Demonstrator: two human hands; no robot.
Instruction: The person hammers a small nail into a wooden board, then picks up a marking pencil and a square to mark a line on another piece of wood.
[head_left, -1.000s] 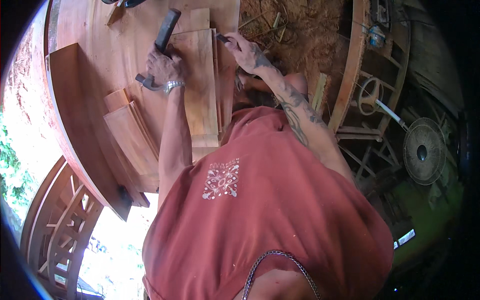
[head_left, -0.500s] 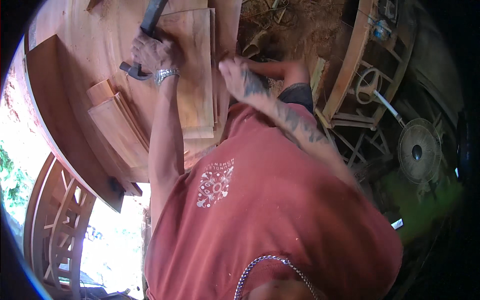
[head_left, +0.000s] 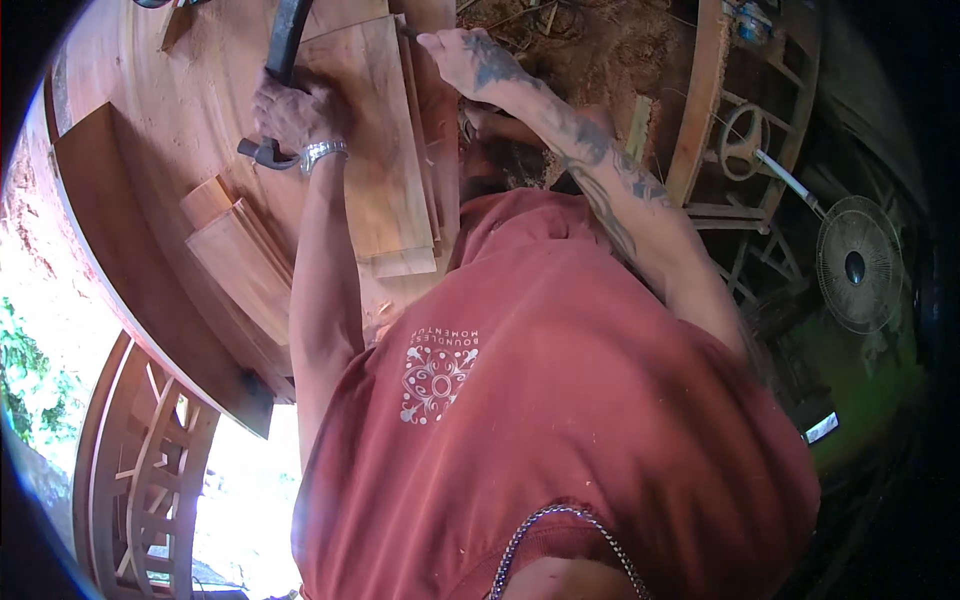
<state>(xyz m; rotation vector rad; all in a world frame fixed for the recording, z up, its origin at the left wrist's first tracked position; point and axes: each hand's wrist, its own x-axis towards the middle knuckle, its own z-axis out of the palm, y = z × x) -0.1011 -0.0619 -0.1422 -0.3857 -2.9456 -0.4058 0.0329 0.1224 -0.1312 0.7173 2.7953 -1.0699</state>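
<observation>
Our left hand (head_left: 298, 108) clasps a hammer (head_left: 288, 40); our right hand (head_left: 465, 58) pinches a dark piece (head_left: 408, 32). Stacked planks (head_left: 385, 140) between look unjoined.

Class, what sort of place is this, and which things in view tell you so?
Probably a woodworking shop: flat boards lie stacked on a broad wooden surface, the left hand grips a hammer, and what look like wood shavings litter the ground beyond.
</observation>
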